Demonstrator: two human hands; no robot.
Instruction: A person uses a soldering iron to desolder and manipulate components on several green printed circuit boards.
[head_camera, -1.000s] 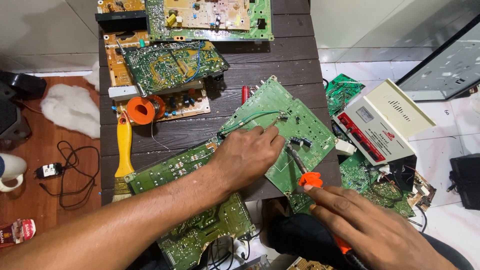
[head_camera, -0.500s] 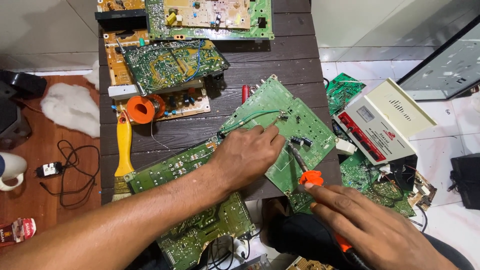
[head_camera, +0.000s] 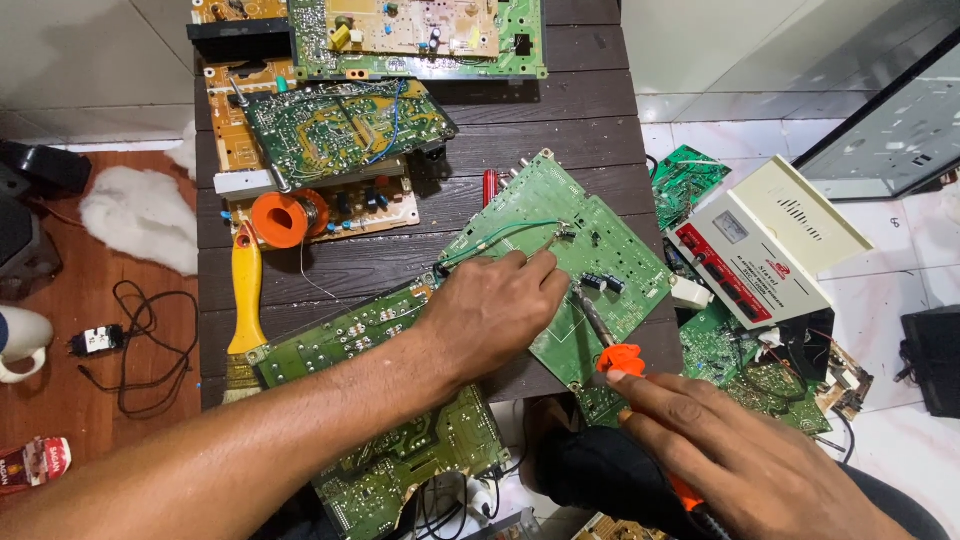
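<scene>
Two hands, left (head_camera: 497, 305) and right (head_camera: 725, 455), work one soldering iron (head_camera: 608, 345) on one green board (head_camera: 590, 265).

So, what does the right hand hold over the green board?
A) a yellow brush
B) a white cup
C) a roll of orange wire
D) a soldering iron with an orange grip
D: the right hand grips a soldering iron with an orange grip, its tip over the green board beside the left hand; the yellow brush lies apart on the table.
</scene>
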